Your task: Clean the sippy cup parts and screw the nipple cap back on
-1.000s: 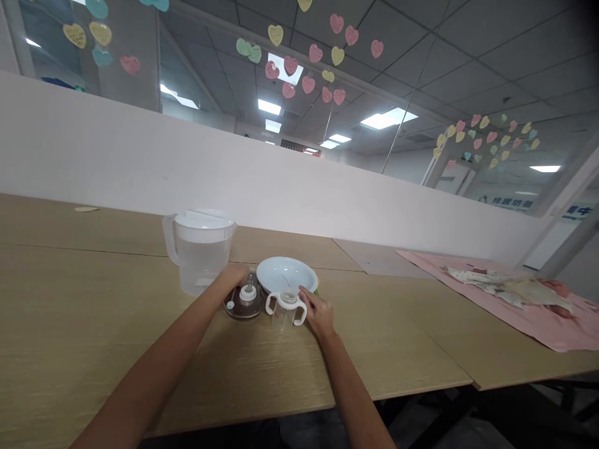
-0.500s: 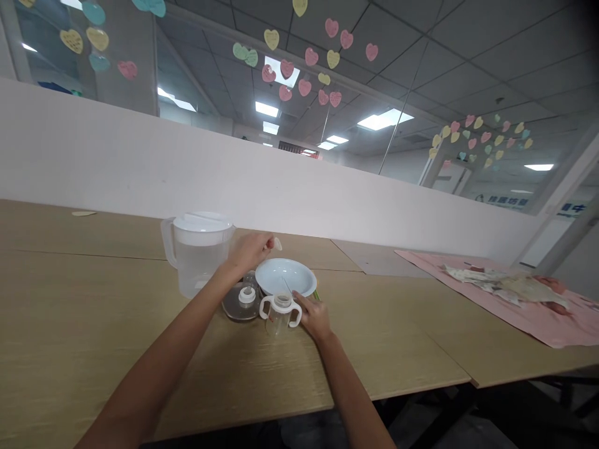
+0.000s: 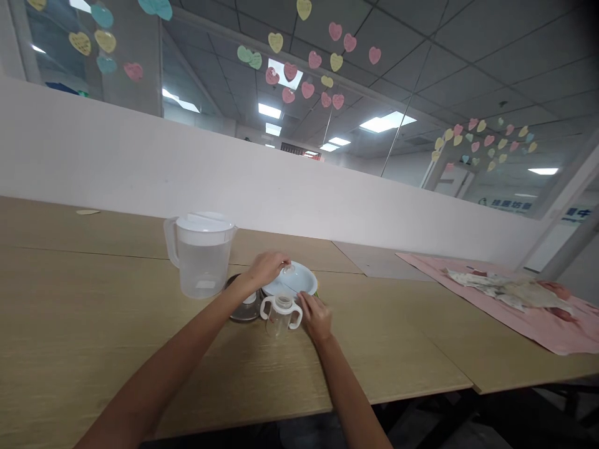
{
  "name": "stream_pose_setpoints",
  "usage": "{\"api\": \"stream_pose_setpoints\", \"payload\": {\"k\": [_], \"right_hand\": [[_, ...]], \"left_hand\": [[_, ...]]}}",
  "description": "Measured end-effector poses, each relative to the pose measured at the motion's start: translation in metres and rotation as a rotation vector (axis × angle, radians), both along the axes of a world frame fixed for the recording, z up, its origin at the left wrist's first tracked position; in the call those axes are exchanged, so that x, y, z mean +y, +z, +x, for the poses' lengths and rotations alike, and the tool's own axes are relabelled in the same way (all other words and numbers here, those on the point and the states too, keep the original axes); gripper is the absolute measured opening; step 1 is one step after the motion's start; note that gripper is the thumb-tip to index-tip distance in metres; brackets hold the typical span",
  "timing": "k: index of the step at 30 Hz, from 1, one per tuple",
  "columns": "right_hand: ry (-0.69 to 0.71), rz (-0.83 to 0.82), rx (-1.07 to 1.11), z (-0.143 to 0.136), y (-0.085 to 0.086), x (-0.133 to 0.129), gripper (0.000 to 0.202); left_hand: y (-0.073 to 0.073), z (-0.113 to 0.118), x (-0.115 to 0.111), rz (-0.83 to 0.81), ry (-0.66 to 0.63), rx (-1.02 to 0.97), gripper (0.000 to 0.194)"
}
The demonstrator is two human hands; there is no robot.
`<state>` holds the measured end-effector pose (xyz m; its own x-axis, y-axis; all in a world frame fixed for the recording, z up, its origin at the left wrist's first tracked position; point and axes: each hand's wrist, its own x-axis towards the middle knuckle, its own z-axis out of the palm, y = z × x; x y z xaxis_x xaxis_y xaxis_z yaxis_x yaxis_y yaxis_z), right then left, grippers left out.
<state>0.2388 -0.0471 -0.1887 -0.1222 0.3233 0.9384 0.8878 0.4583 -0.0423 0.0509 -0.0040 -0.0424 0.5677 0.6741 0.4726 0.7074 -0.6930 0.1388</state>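
My left hand [image 3: 269, 268] is closed on a small clear piece [image 3: 288, 269], held over the left part of the white bowl [image 3: 304, 279]. At the bowl's front right edge, my right hand [image 3: 317, 313] pinches a thin stick [image 3: 289, 287] that reaches into the bowl. A clear bottle with two white handles [image 3: 279, 316] stands upright in front of the bowl, just left of my right hand. Partly hidden by my left forearm is a dark transparent tray [image 3: 244, 312] with a white-collared item [image 3: 250, 299] on it.
A lidded clear pitcher [image 3: 204, 259] of water stands left of the bowl. A pink cloth [image 3: 528, 324] with a doll-like figure and white clothing lies far right. A flat pale disc [image 3: 88, 212] lies far left; a white wall [image 3: 262, 193] runs behind.
My left hand has moved right and down with the small clear piece, from behind the bowl's left edge to over the bowl. My right hand has barely moved.
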Motion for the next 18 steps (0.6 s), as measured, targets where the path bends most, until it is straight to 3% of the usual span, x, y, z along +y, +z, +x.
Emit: {"api": "stream_pose_setpoints", "payload": {"k": [5, 9, 18], "right_hand": [[-0.157, -0.056, 0.635, 0.007, 0.009, -0.004, 0.044], [-0.103, -0.106, 1.045, 0.013, 0.017, -0.002, 0.043], [-0.072, -0.081, 1.349, 0.029, 0.013, 0.007, 0.037]], "left_hand": [[-0.005, -0.001, 0.003, -0.038, -0.011, 0.022, 0.027], [-0.008, -0.001, 0.001, -0.072, -0.036, 0.062, 0.033], [-0.011, 0.003, 0.001, -0.097, -0.076, 0.084, 0.034]]}}
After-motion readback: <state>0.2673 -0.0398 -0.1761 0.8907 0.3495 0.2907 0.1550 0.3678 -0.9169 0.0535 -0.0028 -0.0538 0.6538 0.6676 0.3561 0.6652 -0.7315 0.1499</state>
